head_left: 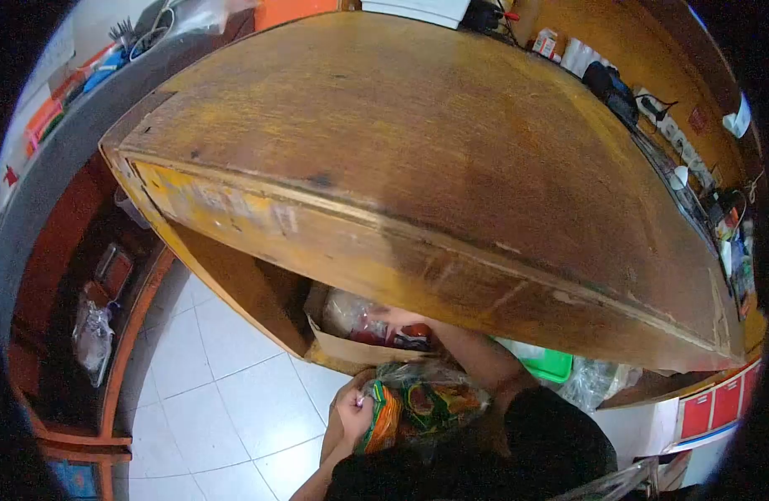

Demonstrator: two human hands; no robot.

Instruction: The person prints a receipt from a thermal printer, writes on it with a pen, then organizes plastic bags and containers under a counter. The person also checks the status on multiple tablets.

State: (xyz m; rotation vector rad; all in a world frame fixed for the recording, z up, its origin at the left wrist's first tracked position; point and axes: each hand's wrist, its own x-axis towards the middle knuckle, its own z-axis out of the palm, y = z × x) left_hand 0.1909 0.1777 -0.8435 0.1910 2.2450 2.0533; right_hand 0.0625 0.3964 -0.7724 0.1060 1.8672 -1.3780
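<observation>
My left hand (355, 413) is closed in a fist at the left edge of a clear plastic bag (430, 401) that holds green, orange and yellow packets. The bag lies close against my body. Under the table, my right hand (408, 317) reaches into an open cardboard box (363, 346), its fingers mostly hidden among the contents. Inside the box, a clear plastic wrapping (342, 311) and red and dark packets (380, 334) show beside that hand.
A large wooden table (384, 125) overhangs the box. Behind my right arm lie a green tray (548, 363) and crumpled clear plastic (591, 380). A dark shelf (63, 275) stands at the left, with a wrapped bundle (92, 334) on it. White tiles (234, 401) cover the floor.
</observation>
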